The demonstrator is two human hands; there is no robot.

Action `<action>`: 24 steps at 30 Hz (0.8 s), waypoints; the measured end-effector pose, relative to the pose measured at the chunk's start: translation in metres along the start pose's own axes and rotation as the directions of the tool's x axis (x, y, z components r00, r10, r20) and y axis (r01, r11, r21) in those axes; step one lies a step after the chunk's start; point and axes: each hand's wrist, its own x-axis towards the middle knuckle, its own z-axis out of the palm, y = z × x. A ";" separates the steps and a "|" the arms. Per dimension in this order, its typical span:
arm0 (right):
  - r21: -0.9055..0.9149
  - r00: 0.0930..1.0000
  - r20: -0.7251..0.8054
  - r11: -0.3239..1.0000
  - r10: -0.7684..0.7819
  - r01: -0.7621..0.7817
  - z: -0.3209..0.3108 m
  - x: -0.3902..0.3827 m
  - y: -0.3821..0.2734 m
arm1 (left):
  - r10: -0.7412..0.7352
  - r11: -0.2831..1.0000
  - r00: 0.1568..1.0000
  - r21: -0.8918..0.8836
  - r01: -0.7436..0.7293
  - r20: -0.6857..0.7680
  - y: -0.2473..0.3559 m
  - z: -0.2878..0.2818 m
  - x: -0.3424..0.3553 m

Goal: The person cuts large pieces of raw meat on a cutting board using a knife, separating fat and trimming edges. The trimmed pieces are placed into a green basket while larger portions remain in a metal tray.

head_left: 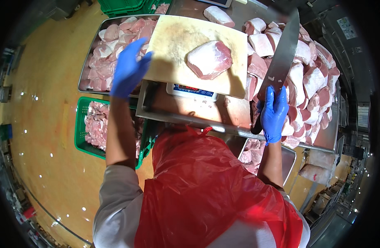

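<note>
My blue-gloved left hand (pixel 130 68) has its fingers apart at the left edge of the cream cutting board (pixel 169 35), holding nothing. A pork piece with a white fat cap (pixel 208 60) lies on the board, over a white scale (pixel 211 96) with a lit display, mostly hidden. My blue-gloved right hand (pixel 273 113) grips a large knife (pixel 282 49) by its dark handle, blade pointing up and away from me, beside a big pile of cut pork pieces (pixel 305 80) on the steel table at the right.
A steel tray of pork slices (pixel 104 53) sits left of the board. A green crate (pixel 82 124) of small meat pieces is below it, another steel tray with meat (pixel 248 155) at lower right. Green crates (pixel 117 6) stand at the back, above a yellow floor.
</note>
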 end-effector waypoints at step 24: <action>-0.094 0.995 0.012 0.991 0.101 -0.100 -0.020 -0.040 0.104 | 0.099 0.796 0.995 0.602 -0.070 -0.015 -0.008 0.065 0.053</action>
